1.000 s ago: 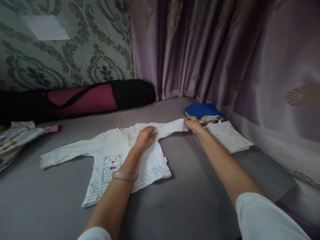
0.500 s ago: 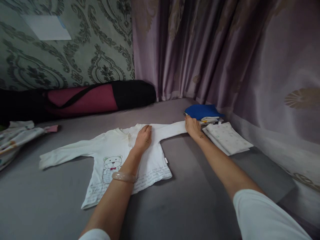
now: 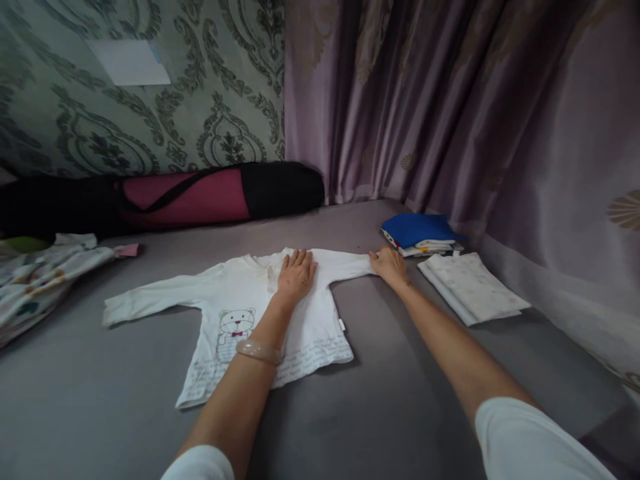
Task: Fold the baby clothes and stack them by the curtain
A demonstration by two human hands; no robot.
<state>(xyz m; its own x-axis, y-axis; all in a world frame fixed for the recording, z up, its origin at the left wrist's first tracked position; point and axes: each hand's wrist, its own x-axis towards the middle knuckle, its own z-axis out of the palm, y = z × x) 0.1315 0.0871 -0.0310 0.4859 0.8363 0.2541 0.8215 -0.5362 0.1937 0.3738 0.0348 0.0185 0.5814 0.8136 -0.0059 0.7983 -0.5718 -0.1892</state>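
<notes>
A small white long-sleeved shirt (image 3: 235,313) with a bear print lies face up and spread out on a grey bed surface (image 3: 400,373). My left hand (image 3: 296,275) lies flat on its right shoulder, fingers stretched out, a pale bangle on the wrist. My right hand (image 3: 389,264) rests on the end of the right sleeve, fingers curled over the cuff. The left sleeve stretches out flat toward the left.
A folded pale cloth (image 3: 473,287) and a blue-topped stack of folded clothes (image 3: 420,233) lie to the right, near a purple curtain (image 3: 450,113). A black and pink rolled bag (image 3: 175,197) lies along the patterned wall. Patterned cloth (image 3: 40,280) sits at the left edge.
My right hand has drawn the sleeve end slightly inward and lower. My left hand has flattened on the shoulder. The view has shifted a little to the left.
</notes>
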